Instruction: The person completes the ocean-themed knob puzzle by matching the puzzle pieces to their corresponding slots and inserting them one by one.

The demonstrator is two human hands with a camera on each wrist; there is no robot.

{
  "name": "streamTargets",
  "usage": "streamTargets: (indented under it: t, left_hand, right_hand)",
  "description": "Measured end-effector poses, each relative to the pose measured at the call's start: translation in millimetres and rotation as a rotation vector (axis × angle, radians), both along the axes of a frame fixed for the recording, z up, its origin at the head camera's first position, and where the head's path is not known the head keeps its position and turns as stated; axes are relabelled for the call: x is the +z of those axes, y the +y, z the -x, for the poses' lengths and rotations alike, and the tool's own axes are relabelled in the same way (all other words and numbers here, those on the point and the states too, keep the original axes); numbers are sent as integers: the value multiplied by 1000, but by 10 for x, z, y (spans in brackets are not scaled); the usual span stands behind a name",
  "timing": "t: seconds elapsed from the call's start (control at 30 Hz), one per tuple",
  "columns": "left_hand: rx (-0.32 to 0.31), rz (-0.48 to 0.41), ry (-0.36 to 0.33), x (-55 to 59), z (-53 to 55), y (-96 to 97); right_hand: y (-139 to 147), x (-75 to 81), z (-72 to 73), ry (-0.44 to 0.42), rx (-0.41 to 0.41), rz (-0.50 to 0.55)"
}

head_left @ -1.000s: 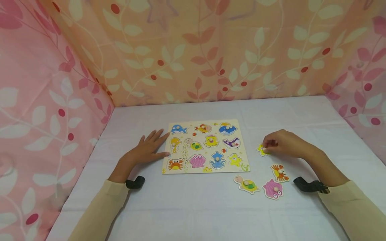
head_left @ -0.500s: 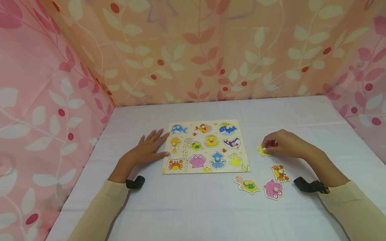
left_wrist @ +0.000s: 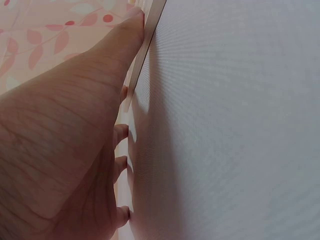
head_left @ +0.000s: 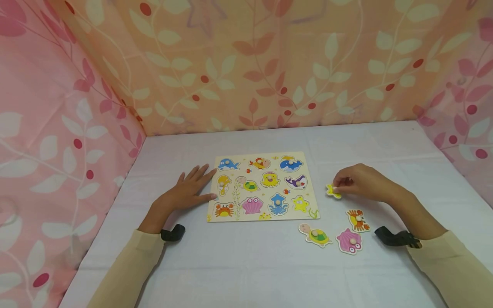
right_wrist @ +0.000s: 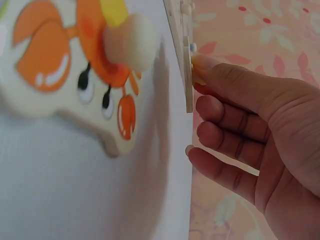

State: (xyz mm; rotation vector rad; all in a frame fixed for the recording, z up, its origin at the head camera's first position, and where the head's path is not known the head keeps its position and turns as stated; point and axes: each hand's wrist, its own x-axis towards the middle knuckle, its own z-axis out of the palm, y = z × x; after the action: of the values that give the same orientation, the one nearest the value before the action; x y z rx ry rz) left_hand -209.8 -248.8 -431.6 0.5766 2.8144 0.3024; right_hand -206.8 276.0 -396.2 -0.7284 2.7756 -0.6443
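A wooden sea-animal puzzle board lies on the white table. My left hand lies flat with straight fingers, its fingertips touching the board's left edge. My right hand pinches the knob of a small yellow starfish piece, right of the board; in the right wrist view the piece shows edge-on, held slightly off the table. Three loose pieces lie in front of that hand: a crab, a pink shell and a turtle. The crab fills the right wrist view.
Pink and orange leaf-patterned curtains wall the table on the left, back and right. Several animal pieces with knobs sit in the board. A black strap wraps each wrist.
My right hand has shifted the yellow starfish piece slightly left and lifted it a little. The left hand has not moved.
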Motion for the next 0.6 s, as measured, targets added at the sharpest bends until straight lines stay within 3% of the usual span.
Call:
streamTargets:
  t: [0.27, 0.6]
  left_hand:
    - [6, 9, 4, 3, 13, -23]
    - [-1, -12, -5, -22, 20, -20]
  right_hand:
    - [-138, 88, -83, 62, 38, 45]
    - [-334, 89, -186, 85, 81, 68]
